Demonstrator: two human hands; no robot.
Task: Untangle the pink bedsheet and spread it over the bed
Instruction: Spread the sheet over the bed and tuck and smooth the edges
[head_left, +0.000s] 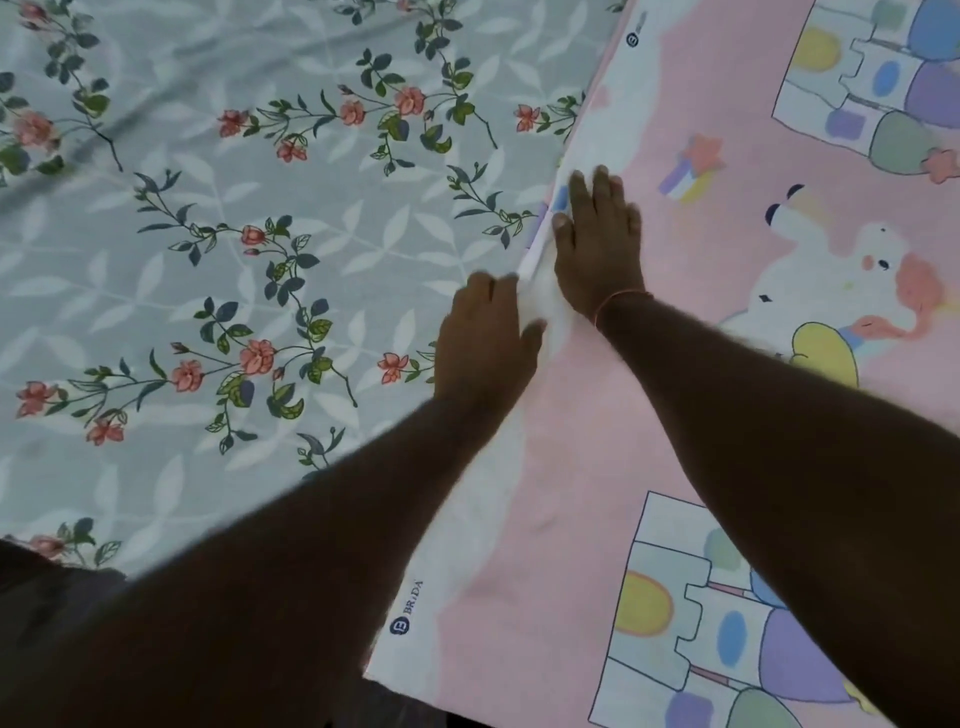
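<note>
Where the pink bedsheet (597, 493) lies, we see it flat over the right part of the bed, its white-bordered hem running on a slant from the far side down to the near side. To the left of that hem a grey floral sheet (208, 260) covers the rest of the bed in view. Both hands meet the pink bedsheet at this hem, roughly midway along its visible length, one just beside the other.

We find the left hand (485, 338) right on the hem line, half over the floral sheet and half over the white border. Its fingers curl down over the hem and its thumb lies on the border, so it grips the cloth there, though blur softens the fingertips. Just beyond its knuckles a small raised fold (532, 257) stands up in the hem.

We see the right hand (597, 244) slightly farther along, palm down with fingers straight and a little spread, pressing flat on the pink bedsheet beside that fold. A thin thread (618, 301) circles its wrist.

Nearer to us along the border we can read a printed brand mark (408, 608), and a castle print (691, 623) lies beneath the right forearm.
</note>
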